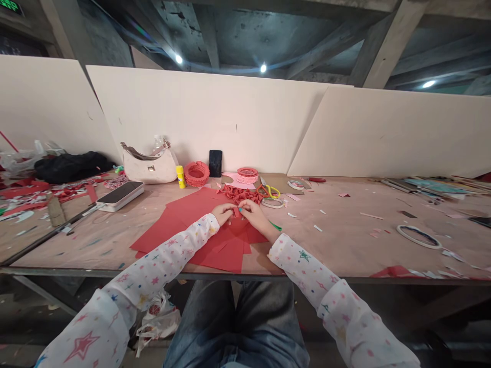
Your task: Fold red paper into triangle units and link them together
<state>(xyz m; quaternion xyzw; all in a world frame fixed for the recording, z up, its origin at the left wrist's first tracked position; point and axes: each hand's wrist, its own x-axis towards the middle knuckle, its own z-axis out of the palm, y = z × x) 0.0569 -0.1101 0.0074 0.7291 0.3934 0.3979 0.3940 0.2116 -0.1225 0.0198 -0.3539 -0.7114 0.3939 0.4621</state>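
My left hand [223, 213] and my right hand [254, 212] meet over red paper sheets [192, 220] spread on the table. Between my fingertips is a small red paper piece [236, 211], which both hands pinch. Just beyond them lies a heap of folded red paper strips [241, 194]. Scissors with orange and yellow handles [271, 191] rest to the right of that heap, beside a roll of tape [272, 203]. Red paper rings [197, 174] and a pink and red ring stack [247, 175] stand farther back.
A yellow glue stick [180, 177], a black phone [215, 163] and a pale handbag [149, 166] stand at the back. A white device [120, 196] lies left. Another tape ring [419, 236] lies right, among paper scraps. White boards [207, 112] rise behind the table.
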